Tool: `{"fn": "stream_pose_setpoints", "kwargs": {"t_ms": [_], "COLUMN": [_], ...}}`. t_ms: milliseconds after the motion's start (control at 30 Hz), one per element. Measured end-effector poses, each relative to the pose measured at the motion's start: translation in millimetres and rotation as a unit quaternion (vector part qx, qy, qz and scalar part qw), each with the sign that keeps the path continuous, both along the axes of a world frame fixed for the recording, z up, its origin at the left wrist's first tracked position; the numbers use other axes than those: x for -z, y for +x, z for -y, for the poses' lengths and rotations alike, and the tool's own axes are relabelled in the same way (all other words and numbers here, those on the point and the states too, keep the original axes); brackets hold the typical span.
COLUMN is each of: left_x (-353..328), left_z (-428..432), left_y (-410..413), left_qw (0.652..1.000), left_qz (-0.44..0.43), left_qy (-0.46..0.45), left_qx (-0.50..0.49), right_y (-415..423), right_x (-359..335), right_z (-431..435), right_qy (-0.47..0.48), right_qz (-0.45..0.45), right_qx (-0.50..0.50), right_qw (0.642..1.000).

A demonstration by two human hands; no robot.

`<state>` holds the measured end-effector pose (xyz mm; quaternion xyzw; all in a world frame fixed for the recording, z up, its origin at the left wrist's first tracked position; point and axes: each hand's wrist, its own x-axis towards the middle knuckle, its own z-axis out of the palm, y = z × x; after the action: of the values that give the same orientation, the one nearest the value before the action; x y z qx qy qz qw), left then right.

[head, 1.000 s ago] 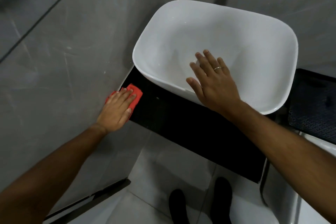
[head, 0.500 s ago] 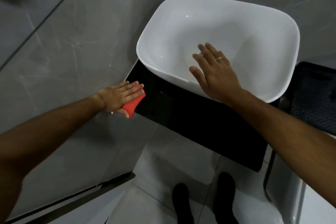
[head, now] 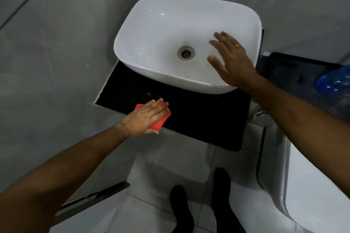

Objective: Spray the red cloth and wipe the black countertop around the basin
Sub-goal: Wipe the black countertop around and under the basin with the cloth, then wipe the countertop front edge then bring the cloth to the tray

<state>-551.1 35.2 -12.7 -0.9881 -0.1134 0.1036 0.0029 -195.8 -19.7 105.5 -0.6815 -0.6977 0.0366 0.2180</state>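
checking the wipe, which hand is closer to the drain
Right. The right hand is over the basin, just right of the drain; the left hand presses the cloth on the countertop, outside it.

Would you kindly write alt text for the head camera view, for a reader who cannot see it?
A person's left hand presses a red cloth flat on the black countertop before a white basin; the right hand is open over the basin.

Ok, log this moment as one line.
left hand: flat on red cloth, black countertop front edge | right hand: open over basin | phase: wipe
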Motion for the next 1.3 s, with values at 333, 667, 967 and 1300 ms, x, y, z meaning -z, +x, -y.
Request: {"fn": "stream_pose_setpoints", "kwargs": {"t_ms": [333, 667, 967, 1300], "left_x": [-4.9, 6.6, -82.5, -99.8], "left_z": [93.0, 180.8, 70.3, 14.8], "left_y": [107.5, 207.3, 155.5, 233.8], "left_qw": [1.000, 1.000, 0.946, 0.977], "left_qz": [-0.011, -0.005, 0.324, 0.144], "left_qy": [-0.015, -0.017, -0.007, 0.012], "left_qx": [0.005, -0.009, -0.019, -0.160], "right_y": [35.4, 6.0, -83.4, -70.5], "right_x": [14.1, 109.0, 146.4, 157.6], "right_z": [83.5, 208.0, 227.1, 234.1], "right_qy": [0.147, 0.050, -0.033, -0.085], "right_qz": [-0.064, -0.096, 0.068, -0.024], "right_qx": [0.100, 0.189, 0.095, 0.122], "right_qw": [0.982, 0.976, 0.993, 0.989]}}
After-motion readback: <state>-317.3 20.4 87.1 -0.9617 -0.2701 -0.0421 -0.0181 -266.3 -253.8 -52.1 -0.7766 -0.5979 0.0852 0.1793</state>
